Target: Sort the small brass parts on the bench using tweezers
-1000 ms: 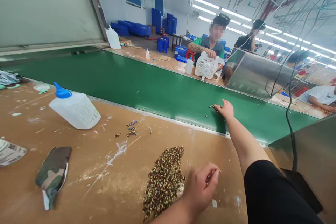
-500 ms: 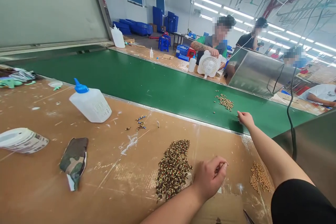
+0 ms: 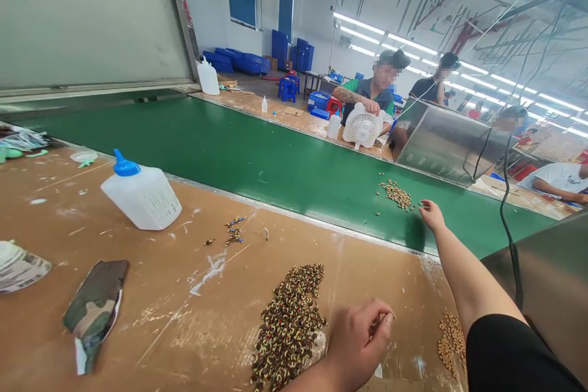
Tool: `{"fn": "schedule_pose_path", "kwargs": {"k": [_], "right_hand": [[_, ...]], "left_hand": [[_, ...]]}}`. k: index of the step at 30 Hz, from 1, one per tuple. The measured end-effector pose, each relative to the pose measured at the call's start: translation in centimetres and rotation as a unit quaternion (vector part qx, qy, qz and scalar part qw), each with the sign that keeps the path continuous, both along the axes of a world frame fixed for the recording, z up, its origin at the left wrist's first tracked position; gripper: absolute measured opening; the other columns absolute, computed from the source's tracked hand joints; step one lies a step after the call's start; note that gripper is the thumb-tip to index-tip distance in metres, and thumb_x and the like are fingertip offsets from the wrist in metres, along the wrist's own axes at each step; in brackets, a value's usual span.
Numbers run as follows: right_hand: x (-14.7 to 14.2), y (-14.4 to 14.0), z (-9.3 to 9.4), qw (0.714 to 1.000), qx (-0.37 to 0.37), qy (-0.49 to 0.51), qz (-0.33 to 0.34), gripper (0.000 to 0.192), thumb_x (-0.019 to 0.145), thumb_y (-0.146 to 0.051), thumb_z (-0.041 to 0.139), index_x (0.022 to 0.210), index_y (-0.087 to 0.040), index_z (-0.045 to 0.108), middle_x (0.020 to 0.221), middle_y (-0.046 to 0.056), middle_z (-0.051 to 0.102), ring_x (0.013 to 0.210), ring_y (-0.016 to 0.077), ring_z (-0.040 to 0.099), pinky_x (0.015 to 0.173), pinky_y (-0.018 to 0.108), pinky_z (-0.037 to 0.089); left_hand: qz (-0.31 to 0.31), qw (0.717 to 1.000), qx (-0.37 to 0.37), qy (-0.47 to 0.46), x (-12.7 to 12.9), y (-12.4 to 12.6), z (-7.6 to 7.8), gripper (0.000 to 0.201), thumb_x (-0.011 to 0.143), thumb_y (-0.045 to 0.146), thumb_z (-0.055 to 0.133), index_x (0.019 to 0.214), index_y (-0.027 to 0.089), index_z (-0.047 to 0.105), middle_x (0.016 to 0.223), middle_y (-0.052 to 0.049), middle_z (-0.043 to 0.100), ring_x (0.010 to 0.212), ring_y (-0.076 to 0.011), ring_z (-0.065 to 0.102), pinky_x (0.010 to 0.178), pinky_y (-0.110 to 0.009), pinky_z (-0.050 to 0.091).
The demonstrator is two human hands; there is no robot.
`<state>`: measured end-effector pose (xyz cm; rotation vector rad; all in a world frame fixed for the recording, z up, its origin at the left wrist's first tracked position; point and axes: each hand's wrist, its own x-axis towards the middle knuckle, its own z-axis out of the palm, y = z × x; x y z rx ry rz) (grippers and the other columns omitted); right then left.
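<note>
My left hand [image 3: 361, 343] is closed in a pinch low over the brown table, just right of a heap of small dark-and-cream pieces with red spots [image 3: 289, 324]. What its curled fingers hold, if anything, is hidden. Over the green conveyor belt [image 3: 257, 159] my right hand [image 3: 432, 217] reaches out, thumb and forefinger slightly apart, with nothing visible between them. Just left of its fingertips lies a loose group of small pale-and-dark pieces [image 3: 397, 195] on the belt. Small tan beads [image 3: 451, 340] form a pile on the table below my right forearm.
A white bottle with a blue spout [image 3: 142, 196] stands at the left of the table, near a camouflage-patterned scrap [image 3: 96, 315] and a white tub [image 3: 21, 266]. Across the belt a person holds a white fan [image 3: 362, 127]. A metal housing [image 3: 546, 269] and a hanging cable [image 3: 504, 196] border the right.
My right hand's pinch has loosened, and small pieces now show on the belt by its fingertips. The view has tilted, so the table appears lower. My left hand stays closed beside the heap.
</note>
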<state>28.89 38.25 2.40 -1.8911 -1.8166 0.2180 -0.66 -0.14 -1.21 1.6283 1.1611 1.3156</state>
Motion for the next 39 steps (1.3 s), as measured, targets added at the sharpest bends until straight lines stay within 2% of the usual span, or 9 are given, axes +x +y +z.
{"fn": "schedule_pose_path", "kwargs": {"k": [6, 11, 16, 22, 27, 30, 33, 35, 39], "right_hand": [[1.3, -2.2, -1.6, 0.999, 0.001, -0.016, -0.030, 0.015, 0.088, -0.028, 0.061, 0.086, -0.017, 0.072, 0.099, 0.016, 0.073, 0.100, 0.0303, 0.070, 0.098, 0.044, 0.052], [-0.4, -2.7, -2.4, 0.999, -0.039, 0.003, 0.014, 0.030, 0.082, -0.036, 0.073, 0.059, -0.023, 0.059, 0.071, 0.006, 0.064, 0.086, 0.0278, 0.066, 0.090, 0.041, 0.051], [-3.3, 0.0, -0.5, 0.995, -0.012, 0.101, 0.022, 0.022, 0.090, -0.039, 0.063, 0.078, -0.021, 0.067, 0.093, 0.011, 0.074, 0.100, 0.0271, 0.068, 0.092, 0.039, 0.055], [-7.1, -0.8, -0.1, 0.966, -0.083, 0.233, 0.075, 0.034, 0.076, -0.047, 0.083, 0.076, -0.017, 0.068, 0.068, 0.010, 0.073, 0.066, 0.0240, 0.071, 0.065, 0.036, 0.061], [-7.4, -3.6, 2.1, 0.946, 0.042, 0.320, -0.005, 0.034, 0.083, -0.055, 0.064, 0.077, -0.022, 0.063, 0.062, 0.003, 0.067, 0.065, 0.0211, 0.068, 0.061, 0.032, 0.057], [-6.7, -7.5, 4.3, 0.931, 0.092, 0.352, -0.025, 0.041, 0.082, -0.063, 0.058, 0.075, -0.023, 0.061, 0.061, 0.002, 0.063, 0.059, 0.0186, 0.063, 0.057, 0.030, 0.053], [-5.6, -14.2, 5.7, 0.932, 0.081, 0.354, 0.016, 0.048, 0.073, -0.068, 0.072, 0.074, -0.021, 0.069, 0.064, 0.004, 0.066, 0.058, 0.0171, 0.061, 0.059, 0.030, 0.053], [-4.5, -20.0, 5.8, 0.940, 0.040, 0.334, 0.058, 0.050, 0.068, -0.070, 0.080, 0.067, -0.021, 0.071, 0.059, 0.004, 0.064, 0.055, 0.0185, 0.060, 0.056, 0.032, 0.052], [-0.7, -34.2, 3.7, 0.963, -0.089, 0.196, 0.160, 0.058, 0.088, -0.077, 0.061, 0.056, -0.029, 0.065, 0.054, 0.005, 0.061, 0.054, 0.0231, 0.060, 0.056, 0.039, 0.053]], "left_hand": [[-0.015, 1.000, -0.020, -0.018, -0.1, -0.2, 0.6, 0.025, 0.102, 0.033, 0.051, 0.092, 0.022, 0.072, 0.063, 0.004, 0.054, 0.056, -0.0094, 0.046, 0.057, -0.025, 0.029], [-0.026, 0.999, -0.017, -0.027, -0.1, -0.3, 0.6, 0.024, 0.101, 0.031, 0.051, 0.092, 0.022, 0.072, 0.061, 0.005, 0.051, 0.055, -0.0095, 0.043, 0.056, -0.025, 0.029], [-0.016, 0.999, -0.017, -0.026, -0.1, -0.3, 0.3, 0.025, 0.102, 0.032, 0.051, 0.092, 0.022, 0.072, 0.061, 0.004, 0.055, 0.056, -0.0101, 0.046, 0.056, -0.025, 0.031], [-0.022, 1.000, -0.004, -0.015, -0.1, -0.3, 0.6, 0.024, 0.101, 0.032, 0.052, 0.092, 0.022, 0.073, 0.064, 0.003, 0.059, 0.056, -0.0099, 0.048, 0.057, -0.025, 0.031], [-0.015, 1.000, 0.005, 0.010, -0.1, -0.1, 0.6, 0.026, 0.101, 0.033, 0.051, 0.094, 0.023, 0.073, 0.064, 0.003, 0.061, 0.055, -0.0104, 0.049, 0.056, -0.026, 0.030], [-0.007, 0.999, 0.020, 0.025, -0.1, 0.0, 0.7, 0.025, 0.101, 0.034, 0.052, 0.095, 0.023, 0.074, 0.066, 0.003, 0.064, 0.058, -0.0109, 0.053, 0.058, -0.026, 0.031], [-0.003, 0.999, 0.031, 0.038, -0.1, 0.0, 0.9, 0.026, 0.101, 0.034, 0.052, 0.096, 0.023, 0.075, 0.066, 0.003, 0.065, 0.059, -0.0119, 0.055, 0.060, -0.026, 0.032], [-0.006, 0.998, 0.034, 0.045, -0.2, 0.0, 1.0, 0.027, 0.102, 0.034, 0.051, 0.096, 0.023, 0.074, 0.067, 0.003, 0.065, 0.060, -0.0123, 0.055, 0.060, -0.027, 0.033], [-0.018, 0.998, 0.027, 0.046, -0.4, 0.0, 1.2, 0.029, 0.102, 0.036, 0.049, 0.097, 0.022, 0.074, 0.067, 0.002, 0.066, 0.061, -0.0125, 0.055, 0.062, -0.027, 0.035]]}}
